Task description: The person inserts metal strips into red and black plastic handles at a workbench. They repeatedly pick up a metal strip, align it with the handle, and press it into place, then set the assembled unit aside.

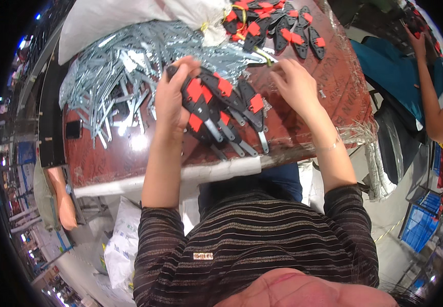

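My left hand [173, 100] is closed around a black plastic piece [197, 105] with red patches, at the left end of a pile. Several more black pieces with red patches [244, 102] lie beside it, grey metal strips [236, 146] sticking out toward me. My right hand [297, 87] is above the table to the right of this pile. Its fingers are loosely bent, thumb apart from them, and nothing shows between them. Close to those fingertips lies a yellow-green handled object [263, 56], its kind unclear.
A large heap of loose metal strips [124, 66] covers the table's left and back, against a white sack [129, 18]. More red-patched black pieces [282, 28] lie at the back right. A phone [74, 129] rests at the left edge. People's arms [428, 97] show at both sides.
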Motion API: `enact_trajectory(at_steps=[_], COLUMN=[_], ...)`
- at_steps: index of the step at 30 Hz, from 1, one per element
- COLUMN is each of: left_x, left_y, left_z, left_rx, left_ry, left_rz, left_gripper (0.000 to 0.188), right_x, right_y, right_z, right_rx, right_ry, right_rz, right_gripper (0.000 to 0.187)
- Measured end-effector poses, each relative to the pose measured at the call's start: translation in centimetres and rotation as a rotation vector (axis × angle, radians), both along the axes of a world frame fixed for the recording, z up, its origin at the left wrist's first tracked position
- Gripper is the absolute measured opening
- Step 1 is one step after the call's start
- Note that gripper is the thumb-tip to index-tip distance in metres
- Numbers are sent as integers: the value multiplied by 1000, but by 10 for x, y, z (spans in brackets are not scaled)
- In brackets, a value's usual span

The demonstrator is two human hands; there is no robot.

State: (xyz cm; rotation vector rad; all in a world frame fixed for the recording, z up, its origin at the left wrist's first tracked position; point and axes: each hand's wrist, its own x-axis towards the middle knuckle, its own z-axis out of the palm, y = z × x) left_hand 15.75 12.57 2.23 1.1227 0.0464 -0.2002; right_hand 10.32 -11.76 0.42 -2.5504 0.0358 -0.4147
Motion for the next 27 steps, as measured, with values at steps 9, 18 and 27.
enact_trajectory(at_steps=[9,18,27], left_x=[78,121,131], left_y=[-18,-148,-139], left_z=[-17,-21,-22], left_rx=[895,1541,1307], left_ry=[-571,-911,-857], left_rz=[-60,-409,-383], left_gripper=[33,66,54], right_x=[90,59,-34], right_y=[20,1,-35], right_z=[-38,-30,10], right_rx=[-306,-344,57], right_ry=[53,-118,310], right_rz=[165,208,70], right_gripper=[22,17,24])
